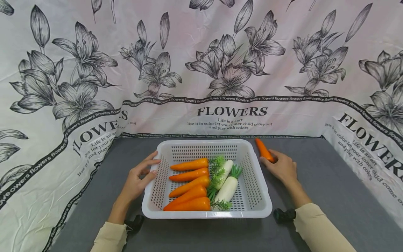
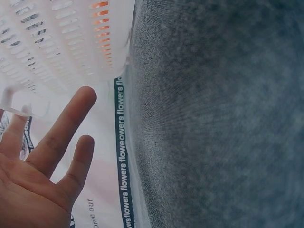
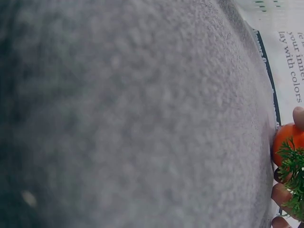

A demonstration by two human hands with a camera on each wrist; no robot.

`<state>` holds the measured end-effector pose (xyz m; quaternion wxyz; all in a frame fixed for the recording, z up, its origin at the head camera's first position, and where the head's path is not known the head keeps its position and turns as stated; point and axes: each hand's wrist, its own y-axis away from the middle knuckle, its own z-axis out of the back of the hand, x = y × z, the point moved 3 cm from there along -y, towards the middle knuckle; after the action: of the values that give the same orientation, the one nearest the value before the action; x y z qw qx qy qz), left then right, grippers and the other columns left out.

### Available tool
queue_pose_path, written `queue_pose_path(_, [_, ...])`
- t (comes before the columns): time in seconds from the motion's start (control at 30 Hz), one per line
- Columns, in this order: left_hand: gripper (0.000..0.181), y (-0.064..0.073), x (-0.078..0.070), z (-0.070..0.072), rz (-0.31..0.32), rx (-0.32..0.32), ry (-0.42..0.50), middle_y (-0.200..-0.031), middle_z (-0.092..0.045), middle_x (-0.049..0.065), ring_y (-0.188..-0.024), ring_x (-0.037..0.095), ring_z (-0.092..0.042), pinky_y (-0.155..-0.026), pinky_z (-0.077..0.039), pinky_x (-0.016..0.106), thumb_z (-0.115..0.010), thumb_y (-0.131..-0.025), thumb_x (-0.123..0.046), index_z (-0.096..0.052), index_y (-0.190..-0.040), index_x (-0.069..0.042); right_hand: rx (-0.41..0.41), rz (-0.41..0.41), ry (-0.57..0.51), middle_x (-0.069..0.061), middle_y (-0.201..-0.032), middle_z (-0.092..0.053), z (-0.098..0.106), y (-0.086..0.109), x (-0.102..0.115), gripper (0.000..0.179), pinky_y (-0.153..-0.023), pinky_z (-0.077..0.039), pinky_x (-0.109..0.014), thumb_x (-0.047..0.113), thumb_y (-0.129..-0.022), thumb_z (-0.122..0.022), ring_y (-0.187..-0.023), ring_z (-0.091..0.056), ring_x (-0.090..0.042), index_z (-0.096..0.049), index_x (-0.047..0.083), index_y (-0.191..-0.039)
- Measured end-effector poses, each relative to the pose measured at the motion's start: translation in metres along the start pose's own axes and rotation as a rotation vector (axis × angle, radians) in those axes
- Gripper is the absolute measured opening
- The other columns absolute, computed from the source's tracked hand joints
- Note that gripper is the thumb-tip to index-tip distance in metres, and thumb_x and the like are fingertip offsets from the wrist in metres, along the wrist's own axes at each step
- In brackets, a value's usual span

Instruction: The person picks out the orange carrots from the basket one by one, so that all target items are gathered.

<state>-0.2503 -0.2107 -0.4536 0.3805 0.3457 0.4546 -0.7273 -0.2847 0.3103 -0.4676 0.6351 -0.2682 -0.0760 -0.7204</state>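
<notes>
A white perforated plastic basket (image 1: 256, 189) stands in front of me in the head view. Inside, several orange carrots (image 1: 189, 175) lie in a column on the left, tips pointing left. Beside them are two white radishes (image 1: 228, 190) with green tops. My left hand (image 1: 138, 180) rests its fingertips and thumb at the basket's left rim; in the left wrist view, two of its fingers (image 2: 66, 130) stretch out straight beside the perforated wall. To the right of the basket, my right hand (image 1: 283, 168) grips another carrot (image 1: 263, 149) by its thick end. Green leaves (image 3: 294, 171) show at that end in the right wrist view.
A dark grey cloth (image 1: 340, 189) covers the table. Behind it and along both sides hangs a white curtain (image 1: 233, 119) printed with flowers and lettering. Black wrist straps (image 1: 284, 215) sit near both sleeve cuffs.
</notes>
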Motion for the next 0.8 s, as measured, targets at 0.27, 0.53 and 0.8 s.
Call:
queue_pose_path(0.27, [0.036, 0.0, 0.0, 0.0, 0.002, -0.01, -0.019, -0.164, -0.037, 0.013, -0.081, 0.011, -0.075, -0.06, -0.062, 0.035, -0.059, -0.099, -0.004, -0.062, -0.134, -0.004, 0.048, -0.012, 0.01, -0.028, -0.134, -0.063, 0.002, 0.0, 0.005, 0.074, -0.082, -0.036, -0.053, 0.057, -0.095, -0.061, -0.115, -0.06, -0.046, -0.054, 0.003, -0.145])
queue_pose_path(0.53, [0.035, 0.0, -0.001, 0.0, 0.003, -0.02, -0.044, -0.163, -0.039, 0.012, -0.083, 0.014, -0.074, -0.061, -0.062, 0.034, -0.06, -0.099, -0.006, -0.063, -0.133, -0.004, 0.129, -0.041, -0.017, -0.028, -0.128, -0.066, 0.012, -0.005, 0.006, 0.082, -0.096, -0.034, -0.066, 0.065, -0.096, -0.052, -0.118, -0.058, -0.047, -0.047, 0.004, -0.151])
queue_pose_path(0.8, [0.034, -0.001, -0.002, 0.0, -0.022, -0.046, -0.112, -0.161, -0.043, 0.01, -0.111, 0.002, -0.063, -0.074, -0.062, 0.03, -0.061, -0.097, -0.006, -0.066, -0.131, -0.007, 0.164, -0.037, -0.024, -0.032, -0.134, -0.061, 0.024, -0.008, 0.014, 0.087, -0.101, -0.029, -0.073, 0.069, -0.096, -0.049, -0.124, -0.052, -0.052, -0.042, 0.005, -0.154])
